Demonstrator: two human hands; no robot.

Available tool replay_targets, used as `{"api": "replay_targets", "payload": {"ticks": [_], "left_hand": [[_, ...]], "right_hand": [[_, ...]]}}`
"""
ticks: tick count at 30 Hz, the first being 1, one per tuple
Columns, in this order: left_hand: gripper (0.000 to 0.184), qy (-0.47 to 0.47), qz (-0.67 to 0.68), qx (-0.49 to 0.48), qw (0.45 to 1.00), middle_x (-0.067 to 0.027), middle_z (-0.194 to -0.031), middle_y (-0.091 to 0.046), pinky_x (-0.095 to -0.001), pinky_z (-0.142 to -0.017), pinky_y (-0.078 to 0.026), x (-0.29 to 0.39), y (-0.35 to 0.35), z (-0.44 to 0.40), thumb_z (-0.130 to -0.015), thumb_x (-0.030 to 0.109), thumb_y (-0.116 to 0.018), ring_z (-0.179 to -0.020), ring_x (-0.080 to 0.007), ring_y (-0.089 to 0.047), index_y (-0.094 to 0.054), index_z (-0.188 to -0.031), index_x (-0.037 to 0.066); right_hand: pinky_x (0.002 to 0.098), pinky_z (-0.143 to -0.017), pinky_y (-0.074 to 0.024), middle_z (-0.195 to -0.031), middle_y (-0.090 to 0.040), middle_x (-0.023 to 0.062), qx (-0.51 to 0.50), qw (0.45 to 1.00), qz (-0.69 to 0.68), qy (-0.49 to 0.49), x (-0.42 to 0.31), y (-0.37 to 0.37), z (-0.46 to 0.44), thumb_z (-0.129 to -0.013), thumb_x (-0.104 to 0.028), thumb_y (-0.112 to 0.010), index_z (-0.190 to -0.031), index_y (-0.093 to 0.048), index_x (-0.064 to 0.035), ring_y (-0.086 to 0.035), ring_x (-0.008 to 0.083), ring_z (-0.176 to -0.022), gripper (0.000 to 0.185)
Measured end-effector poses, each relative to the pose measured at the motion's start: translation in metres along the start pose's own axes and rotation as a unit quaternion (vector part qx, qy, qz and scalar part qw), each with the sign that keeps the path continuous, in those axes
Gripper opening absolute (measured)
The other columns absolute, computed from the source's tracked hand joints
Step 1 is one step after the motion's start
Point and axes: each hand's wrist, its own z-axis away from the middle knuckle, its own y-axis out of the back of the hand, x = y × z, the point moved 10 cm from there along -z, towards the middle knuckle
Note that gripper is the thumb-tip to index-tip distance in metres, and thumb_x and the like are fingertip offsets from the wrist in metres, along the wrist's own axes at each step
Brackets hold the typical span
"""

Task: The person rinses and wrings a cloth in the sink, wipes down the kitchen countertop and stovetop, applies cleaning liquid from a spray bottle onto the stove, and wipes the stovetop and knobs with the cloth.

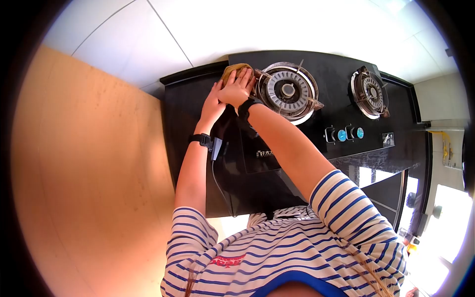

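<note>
A brown cloth point(238, 66) lies bunched at the back left of the black gas stove point(326, 67), beside the left burner point(288, 90). My right hand point(237, 90) presses on the cloth with its fingers spread over it. Just left of it and partly under it is my left hand point(213, 106), its fingertips at the cloth's lower left edge; most of its fingers are hidden. Each wrist wears a black band, and a small grey device point(216, 148) with a cable sits at the left one.
The right burner point(371, 93) stands farther along the stove, with two blue-marked knobs point(350, 133) in front. A wooden panel point(89, 168) rises at the left. White wall tiles point(138, 44) run behind the stove. A yellow item point(447, 148) hangs at the far right.
</note>
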Motion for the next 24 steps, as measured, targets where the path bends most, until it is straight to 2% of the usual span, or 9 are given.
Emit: {"api": "replay_targets", "payload": {"ticks": [3,5,8,10,15,17,21,23,24], "left_hand": [[0.064,0.012,0.046,0.006,0.999,-0.0201,-0.144,-0.044,-0.0359,-0.107,-0.036,-0.028,-0.005,-0.023,-0.082,0.004,-0.058,-0.135,-0.0336,-0.040,-0.039,-0.143,0.004],[0.061,0.010,0.001,0.002,1.000,-0.0192,-0.142,-0.047,-0.0350,-0.104,-0.039,-0.031,-0.010,-0.031,-0.086,0.011,-0.062,-0.130,-0.0335,-0.046,-0.040,-0.143,0.004],[0.059,0.030,0.019,-0.002,0.999,-0.0197,-0.138,-0.051,-0.0342,-0.101,-0.041,-0.037,-0.020,-0.034,-0.088,0.020,-0.064,-0.128,-0.0325,-0.049,-0.043,-0.141,0.004],[0.056,0.048,0.108,0.032,0.992,-0.0194,-0.131,-0.057,-0.0339,-0.096,-0.044,-0.042,-0.022,-0.033,-0.090,0.024,-0.064,-0.121,-0.0313,-0.056,-0.046,-0.139,0.006],[0.049,0.048,0.069,0.022,0.996,-0.0184,-0.118,-0.065,-0.0347,-0.088,-0.049,-0.007,-0.019,-0.023,-0.089,0.023,-0.064,-0.110,-0.0299,-0.063,-0.051,-0.135,0.010],[0.043,0.116,0.091,0.003,0.989,-0.0194,-0.116,-0.065,-0.0354,-0.087,-0.049,-0.005,-0.020,-0.008,-0.091,0.019,-0.061,-0.109,-0.0323,-0.063,-0.053,-0.131,0.007],[0.038,0.141,-0.003,-0.031,0.990,-0.0212,-0.114,-0.065,-0.0366,-0.086,-0.049,0.007,-0.008,0.036,-0.091,0.013,-0.057,-0.107,-0.0349,-0.062,-0.055,-0.129,0.005],[0.037,0.143,-0.028,-0.048,0.988,-0.0225,-0.112,-0.064,-0.0373,-0.087,-0.050,0.014,-0.007,0.066,-0.091,0.007,-0.054,-0.107,-0.0363,-0.061,-0.055,-0.128,0.005],[0.038,0.146,-0.025,-0.053,0.988,-0.0225,-0.112,-0.065,-0.0359,-0.086,-0.050,0.018,-0.008,0.083,-0.091,0.006,-0.056,-0.106,-0.0331,-0.064,-0.054,-0.129,0.004]], "right_hand": [[0.0669,-0.109,0.0053,-0.155,0.002,0.0340,0.018,0.999,-0.022,-0.022,-0.002,-0.006,-0.018,-0.095,-0.043,-0.032,-0.153,-0.011,0.0001,0.010,0.0524,-0.142,0.075],[0.0666,-0.109,0.0057,-0.153,0.003,0.0376,0.032,0.997,0.066,-0.021,-0.001,-0.011,-0.025,-0.094,-0.044,-0.032,-0.151,-0.013,0.0050,0.013,0.0524,-0.142,0.077],[0.0676,-0.108,0.0025,-0.152,-0.002,0.0383,0.060,0.995,0.076,-0.003,0.001,-0.009,-0.025,-0.093,-0.037,-0.037,-0.150,-0.015,0.0053,0.007,0.0529,-0.142,0.075],[0.0677,-0.109,-0.0005,-0.152,-0.008,0.0376,0.095,0.993,0.071,0.023,-0.001,-0.002,-0.018,-0.093,-0.031,-0.042,-0.150,-0.016,0.0047,0.001,0.0524,-0.143,0.072],[0.0654,-0.111,-0.0013,-0.153,-0.012,0.0345,0.109,0.980,0.156,0.054,-0.001,0.010,-0.006,-0.093,-0.030,-0.044,-0.151,-0.016,0.0032,-0.002,0.0513,-0.143,0.072],[0.0610,-0.113,0.0000,-0.154,-0.012,0.0326,0.029,0.943,0.318,0.092,-0.005,0.005,0.004,-0.093,-0.032,-0.046,-0.151,-0.015,0.0022,-0.004,0.0493,-0.144,0.075],[0.0560,-0.116,0.0022,-0.155,-0.012,0.0320,-0.027,0.939,0.307,0.153,-0.006,-0.003,0.033,-0.091,-0.033,-0.047,-0.150,-0.022,0.0027,-0.005,0.0474,-0.145,0.074],[0.0552,-0.116,0.0005,-0.154,-0.017,0.0320,0.007,0.941,0.281,0.188,-0.004,-0.010,0.056,-0.089,-0.034,-0.048,-0.147,-0.028,0.0046,-0.008,0.0475,-0.144,0.072],[0.0548,-0.117,-0.0011,-0.153,-0.020,0.0320,0.028,0.938,0.265,0.222,-0.003,-0.012,0.074,-0.089,-0.034,-0.048,-0.145,-0.031,0.0056,-0.010,0.0473,-0.144,0.071]]}}
